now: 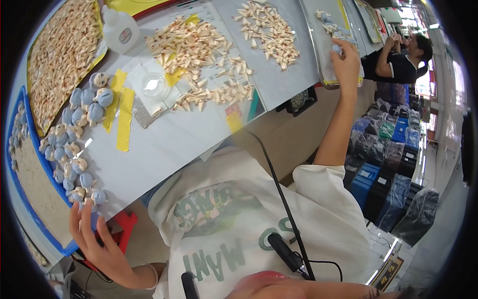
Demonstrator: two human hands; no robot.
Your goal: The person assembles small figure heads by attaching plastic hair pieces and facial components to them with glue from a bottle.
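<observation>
My right hand (pixel 347 67) is over a pale tray (pixel 326 82) at the upper right. Its thumb and forefinger close around a small blue-and-cream figure (pixel 336 49), partly hidden by the fingers. A few similar figures (pixel 326 21) lie farther up that tray. At the lower left, my left hand (pixel 104 246) has its fingers spread, with the fingertips at the near end of a cluster of small round blue-and-cream figures (pixel 78 117) on the table's left side. One blue piece shows between those fingertips; whether it is gripped is hard to see.
Loose pointed cream pieces (pixel 191 47) cover mid-table, with another heap (pixel 269 35) to the right. A large tray of them (pixel 62 60), a white bottle (pixel 119 31), a clear round dish (pixel 155 85) and a blue-rimmed tray (pixel 42 194) stand left. A person (pixel 398 60) sits beyond; wrapped bins (pixel 383 179) stand right.
</observation>
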